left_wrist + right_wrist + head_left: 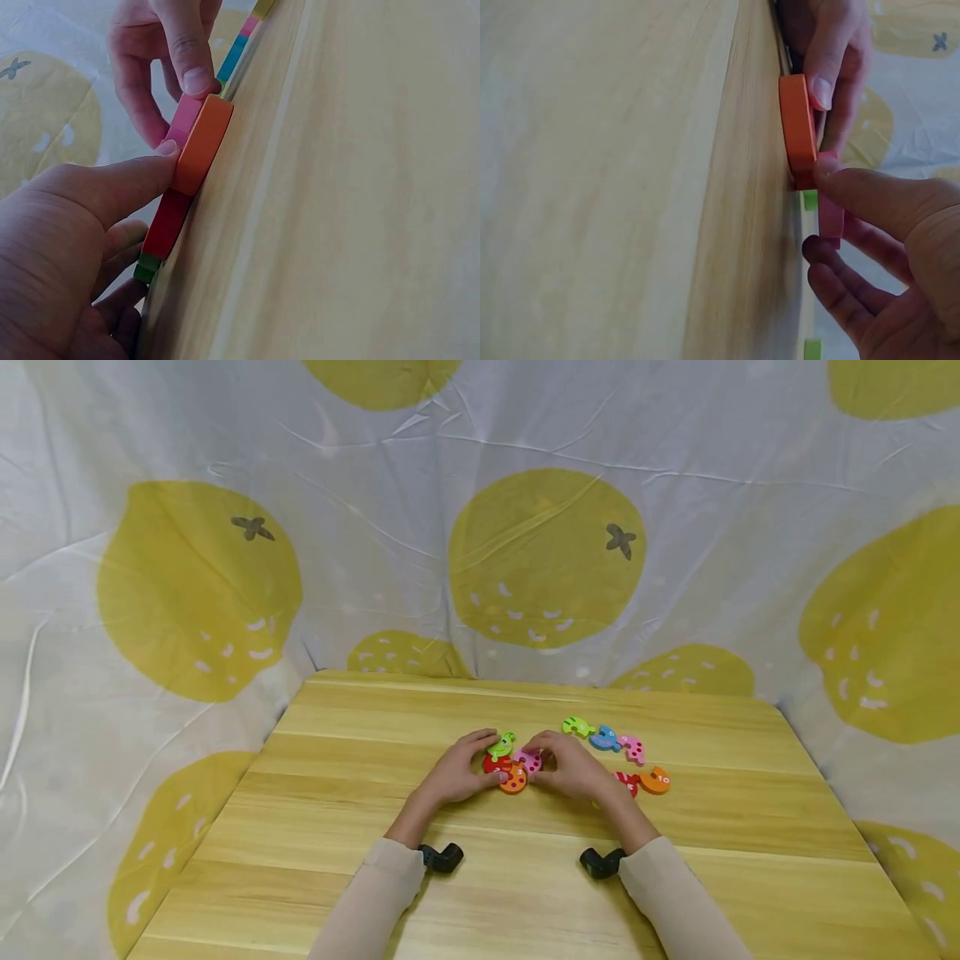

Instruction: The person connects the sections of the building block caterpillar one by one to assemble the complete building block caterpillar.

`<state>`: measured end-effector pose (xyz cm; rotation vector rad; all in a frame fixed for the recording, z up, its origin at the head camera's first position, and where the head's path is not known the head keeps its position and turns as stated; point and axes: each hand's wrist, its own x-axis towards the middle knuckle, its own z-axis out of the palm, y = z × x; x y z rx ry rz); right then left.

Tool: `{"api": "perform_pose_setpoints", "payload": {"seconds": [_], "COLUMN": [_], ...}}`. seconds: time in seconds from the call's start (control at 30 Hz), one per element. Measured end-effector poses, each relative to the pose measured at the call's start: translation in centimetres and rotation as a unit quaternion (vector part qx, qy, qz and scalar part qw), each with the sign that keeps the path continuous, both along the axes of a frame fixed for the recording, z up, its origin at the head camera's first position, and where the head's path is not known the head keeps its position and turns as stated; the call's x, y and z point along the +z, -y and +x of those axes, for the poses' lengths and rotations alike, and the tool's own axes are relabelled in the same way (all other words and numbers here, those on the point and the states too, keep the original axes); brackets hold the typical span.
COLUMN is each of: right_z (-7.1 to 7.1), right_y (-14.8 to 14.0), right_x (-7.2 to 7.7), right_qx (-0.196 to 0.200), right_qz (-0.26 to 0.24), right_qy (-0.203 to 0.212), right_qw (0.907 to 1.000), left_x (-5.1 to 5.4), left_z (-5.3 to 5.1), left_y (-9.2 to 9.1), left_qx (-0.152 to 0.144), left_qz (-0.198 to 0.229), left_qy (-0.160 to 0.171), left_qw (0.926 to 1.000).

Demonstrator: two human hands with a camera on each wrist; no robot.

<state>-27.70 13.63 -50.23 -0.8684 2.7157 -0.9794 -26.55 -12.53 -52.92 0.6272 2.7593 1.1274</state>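
Note:
On the wooden table, a green head-shaped puzzle piece (501, 744), a red puzzle piece (492, 764) and an orange puzzle piece (513, 780) lie joined in a curve. My left hand (453, 772) holds this group, thumb at the orange piece and fingers by the green head. The pink spotted puzzle piece (531, 762) is pinched by my right hand (574, 768) between thumb and fingers. It touches the orange piece; in the right wrist view that pink piece (830, 214) sits slightly raised beside it. Whether the two interlock cannot be seen.
Right of the hands lie lime (576, 727), blue (604, 739) and pink (633, 749) puzzle pieces in a row. Nearer are a red piece (626, 783), partly behind the right wrist, and an orange one (656, 781). A lemon-print cloth (390, 568) hangs behind the table (720, 877).

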Motion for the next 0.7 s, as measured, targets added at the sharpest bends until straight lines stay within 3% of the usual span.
{"api": "perform_pose_setpoints", "payload": {"seconds": [0.7], "right_z": [0.87], "right_y": [0.45], "right_x": [-0.52], "right_qx": [0.003], "right_qz": [-0.003], "right_qy": [0.017], "right_qw": [0.9998], "left_x": [0.09], "left_z": [0.13], "left_y": [-0.11], "left_qx": [-0.002], "left_qz": [-0.001], "left_qy": [0.0], "left_qw": [1.0]}}
